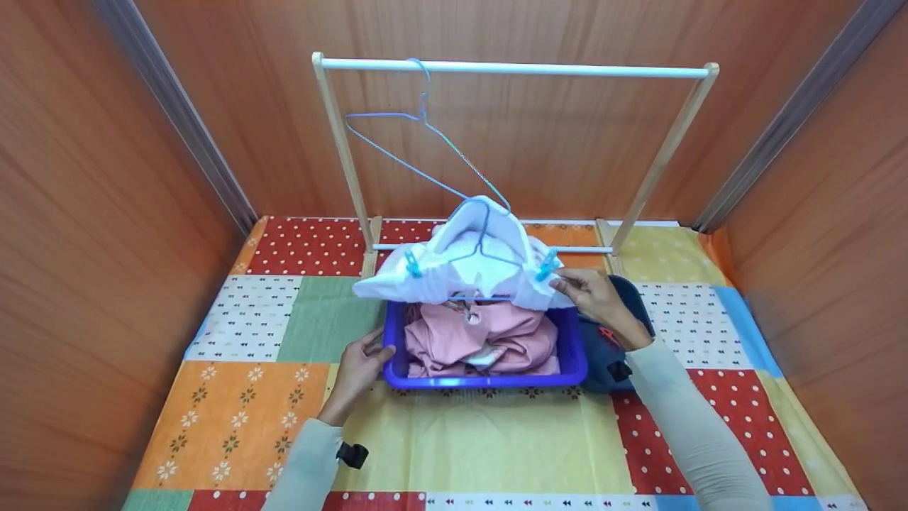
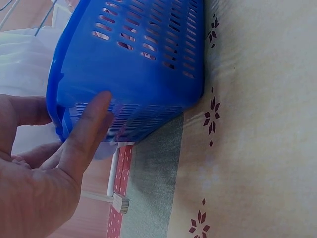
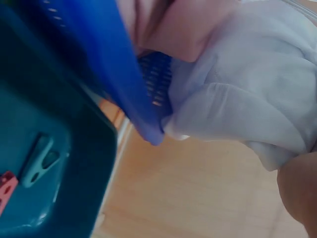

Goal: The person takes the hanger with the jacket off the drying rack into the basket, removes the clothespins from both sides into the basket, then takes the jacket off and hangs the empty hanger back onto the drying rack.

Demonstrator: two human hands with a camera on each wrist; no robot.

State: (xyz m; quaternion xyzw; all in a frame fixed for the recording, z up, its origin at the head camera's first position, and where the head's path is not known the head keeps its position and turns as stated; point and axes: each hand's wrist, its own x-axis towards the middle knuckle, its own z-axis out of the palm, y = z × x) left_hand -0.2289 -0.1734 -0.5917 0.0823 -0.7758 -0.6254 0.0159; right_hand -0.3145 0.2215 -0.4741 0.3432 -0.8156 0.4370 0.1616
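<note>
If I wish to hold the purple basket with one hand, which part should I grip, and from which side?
The purple basket is probably best gripped by its left rim, coming from the left, as the left hand does. The rim makes a protruding lip; a teal bin crowds the right side, and the white garment hides the far edge.

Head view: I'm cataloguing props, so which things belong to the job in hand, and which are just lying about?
Likely job: white garment, pegs, hangers, rack, basket, pink cloth, tub.
Likely just surroundings: patchwork cover, wooden walls.
</note>
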